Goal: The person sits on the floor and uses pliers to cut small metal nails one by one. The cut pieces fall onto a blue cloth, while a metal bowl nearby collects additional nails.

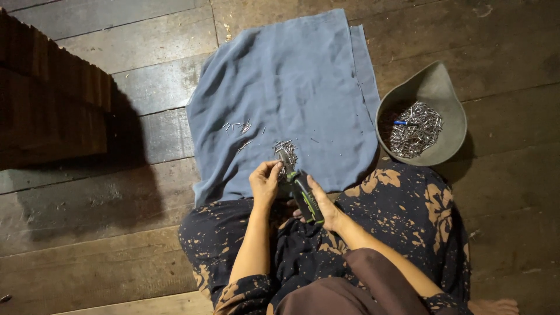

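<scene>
I sit on a wooden floor with a blue-grey cloth [291,87] spread in front of my knees. My right hand [324,204] grips the black-and-green handles of a pair of pliers [300,189], whose jaws point toward a small heap of short metal pieces [286,150] on the cloth. My left hand [265,181] is pinched at the plier jaws, fingertips holding something small that I cannot make out. A few loose metal pieces [236,126] lie scattered further left on the cloth.
A dark round bowl [446,87] at the right holds many short metal pieces and one small blue item [400,122]. A dark wooden block or stack [49,99] stands at the left. My patterned dark trousers [408,216] cover the near floor.
</scene>
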